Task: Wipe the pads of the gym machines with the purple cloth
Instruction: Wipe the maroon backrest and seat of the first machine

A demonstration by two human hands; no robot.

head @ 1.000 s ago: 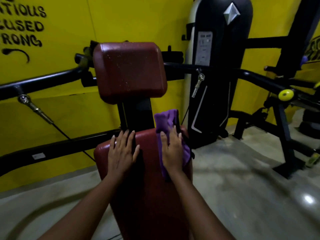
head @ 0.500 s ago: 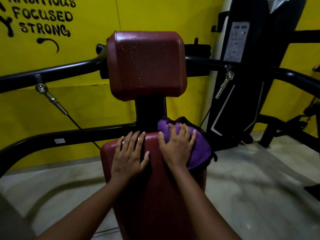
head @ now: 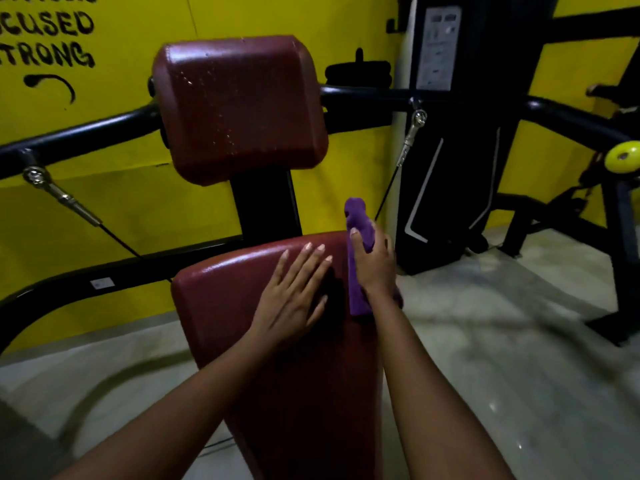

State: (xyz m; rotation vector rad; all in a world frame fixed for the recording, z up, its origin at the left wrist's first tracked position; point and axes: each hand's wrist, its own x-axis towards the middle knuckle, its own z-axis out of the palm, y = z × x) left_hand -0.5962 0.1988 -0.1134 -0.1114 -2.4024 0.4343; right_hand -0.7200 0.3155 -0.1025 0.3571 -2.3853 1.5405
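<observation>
- Black post is rising at 12 o'clock between the lower pad and the droplet-speckled upper pad; the weight tower is standing at 2 o'clock.
- Purple cloth is lying along the lower pad's right edge, long axis running 12 to 6, free tip pointing to 12.
- Your right hand is gripping it, thumb curled across; your left hand is resting flat beside it at 9 o'clock, fingers straight, close together.

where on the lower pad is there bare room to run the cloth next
Free: the lower pad from its left edge to the left hand, and the whole upper pad. Crowded: the right edge, where the right hand grips the purple cloth.
</observation>
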